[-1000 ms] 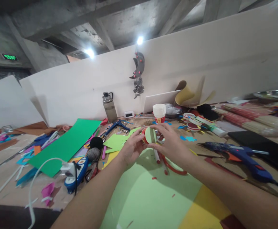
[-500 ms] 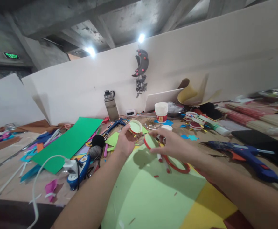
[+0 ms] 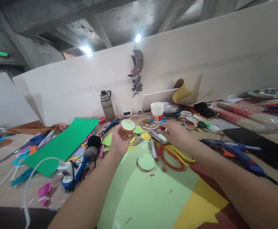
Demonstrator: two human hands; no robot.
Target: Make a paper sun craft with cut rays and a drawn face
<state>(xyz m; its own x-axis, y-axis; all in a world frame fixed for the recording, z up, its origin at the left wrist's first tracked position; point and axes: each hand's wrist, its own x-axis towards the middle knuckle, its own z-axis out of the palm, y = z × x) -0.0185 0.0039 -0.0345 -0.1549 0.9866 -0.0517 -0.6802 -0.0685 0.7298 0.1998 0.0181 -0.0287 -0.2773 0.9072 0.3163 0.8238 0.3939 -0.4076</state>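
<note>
My left hand (image 3: pixel 121 140) holds a shallow round paper-cup piece (image 3: pixel 128 125), pale green inside with a red and white rim, tilted between thumb and fingers. A pale green paper disc (image 3: pixel 146 162) lies on the large light green sheet (image 3: pixel 141 194). My right hand (image 3: pixel 171 132) is just beyond the sheet's far edge, fingers curled in; what they close on is hidden. Close below that hand lie red-handled scissors (image 3: pixel 172 163), a yellow-handled tool (image 3: pixel 183 155) and a white-and-red marker (image 3: pixel 154 150).
Stacked paper cups (image 3: pixel 157 112) and a water bottle (image 3: pixel 107 105) stand at the back. A blue glue gun (image 3: pixel 236 152) lies to the right. Left are a green sheet (image 3: pixel 65 143), a power strip (image 3: pixel 74 173) and a white cable (image 3: pixel 29 181). Yellow paper discs (image 3: pixel 145 136) lie ahead.
My right hand has let go of the pale green disc, which now lies on the sheet, and has moved forward. The left hand still holds its cup piece. The view has turned slightly right.
</note>
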